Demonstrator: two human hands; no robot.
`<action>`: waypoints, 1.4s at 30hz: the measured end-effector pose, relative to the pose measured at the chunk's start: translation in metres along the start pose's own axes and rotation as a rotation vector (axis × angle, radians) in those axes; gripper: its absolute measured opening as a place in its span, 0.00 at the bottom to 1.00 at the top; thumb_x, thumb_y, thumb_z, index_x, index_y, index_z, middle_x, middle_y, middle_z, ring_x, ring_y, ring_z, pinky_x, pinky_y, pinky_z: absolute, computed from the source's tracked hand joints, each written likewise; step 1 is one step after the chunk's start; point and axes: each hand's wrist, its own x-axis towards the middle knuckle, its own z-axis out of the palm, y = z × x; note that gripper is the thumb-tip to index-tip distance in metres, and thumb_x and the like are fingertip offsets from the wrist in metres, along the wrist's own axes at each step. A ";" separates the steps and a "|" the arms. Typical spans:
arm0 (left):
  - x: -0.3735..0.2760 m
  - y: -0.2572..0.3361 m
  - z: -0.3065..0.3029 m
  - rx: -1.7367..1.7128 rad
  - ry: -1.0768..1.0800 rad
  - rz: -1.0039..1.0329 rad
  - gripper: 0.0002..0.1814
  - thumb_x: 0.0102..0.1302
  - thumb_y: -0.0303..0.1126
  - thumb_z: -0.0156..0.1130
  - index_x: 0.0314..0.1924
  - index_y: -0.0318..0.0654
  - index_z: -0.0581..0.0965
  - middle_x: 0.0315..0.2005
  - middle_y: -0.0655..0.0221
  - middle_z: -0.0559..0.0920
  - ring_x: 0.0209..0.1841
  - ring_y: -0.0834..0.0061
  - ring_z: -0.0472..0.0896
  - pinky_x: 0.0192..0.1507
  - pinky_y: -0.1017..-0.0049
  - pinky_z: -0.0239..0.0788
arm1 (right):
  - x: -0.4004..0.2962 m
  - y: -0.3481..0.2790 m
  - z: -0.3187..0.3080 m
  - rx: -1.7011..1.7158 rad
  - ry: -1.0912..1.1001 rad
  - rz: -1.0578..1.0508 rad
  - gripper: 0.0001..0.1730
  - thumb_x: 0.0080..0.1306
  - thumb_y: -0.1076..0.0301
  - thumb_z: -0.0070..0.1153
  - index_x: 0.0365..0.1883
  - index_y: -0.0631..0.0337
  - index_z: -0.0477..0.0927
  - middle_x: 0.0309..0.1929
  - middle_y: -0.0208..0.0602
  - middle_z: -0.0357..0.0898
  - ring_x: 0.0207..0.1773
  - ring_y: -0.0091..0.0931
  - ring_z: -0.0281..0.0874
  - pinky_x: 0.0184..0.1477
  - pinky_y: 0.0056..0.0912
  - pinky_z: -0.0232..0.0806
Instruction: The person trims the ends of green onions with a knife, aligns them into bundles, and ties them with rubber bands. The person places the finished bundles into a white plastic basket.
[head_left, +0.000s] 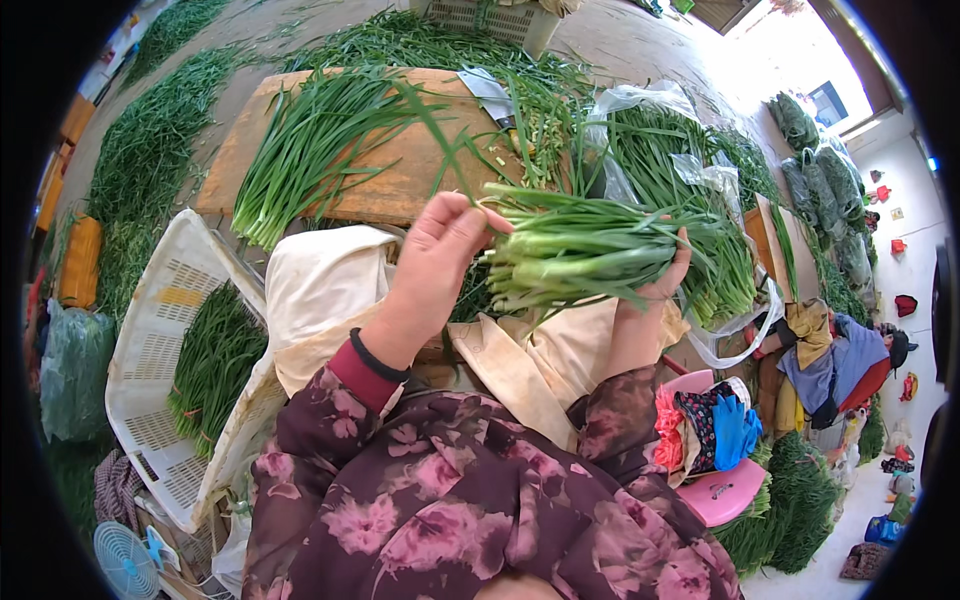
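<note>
My right hand (670, 271) is closed around a thick bunch of garlic chives (577, 251), held sideways above my lap with the pale stalk ends facing left. Beside those ends, my left hand (448, 236) pinches a single green leaf (439, 131) that rises over the board. A loose pile of chives (322, 150) lies on the wooden board (397, 184), its pale ends hanging past the near edge. At the board's right, a knife (487, 94) with a wide blade rests among cut stalk ends (544, 139).
To the left, a white plastic crate (146, 375) holds tied chives (221, 367). On the right, an open plastic bag (739, 352) contains more chives (716, 274). A pink stool (724, 499) carries blue gloves (735, 431). Another person (840, 367) sits farther right. Trimmings (150, 150) cover the floor.
</note>
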 end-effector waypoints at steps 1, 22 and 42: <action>0.002 0.003 -0.004 -0.052 0.044 -0.007 0.01 0.74 0.29 0.51 0.42 0.44 0.71 0.37 0.70 0.82 0.44 0.76 0.79 0.50 0.76 0.70 | 0.002 -0.002 -0.002 -0.001 0.036 -0.005 0.17 0.65 0.56 0.48 0.41 0.60 0.78 0.41 0.41 0.81 0.44 0.37 0.78 0.52 0.45 0.71; 0.016 0.010 0.019 1.573 -0.143 1.039 0.14 0.52 0.30 0.69 0.41 0.48 0.81 0.36 0.74 0.76 0.40 0.71 0.76 0.45 0.68 0.63 | 0.029 -0.010 0.032 -0.066 0.408 0.117 0.29 0.63 0.47 0.46 0.55 0.58 0.74 0.54 0.46 0.77 0.53 0.47 0.75 0.56 0.63 0.67; 0.038 0.062 -0.041 0.024 0.288 0.302 0.04 0.71 0.27 0.54 0.44 0.38 0.71 0.31 0.68 0.80 0.26 0.82 0.76 0.32 0.83 0.70 | 0.024 -0.015 0.021 -0.079 0.405 0.128 0.31 0.66 0.45 0.40 0.57 0.59 0.74 0.57 0.48 0.76 0.57 0.49 0.72 0.61 0.64 0.62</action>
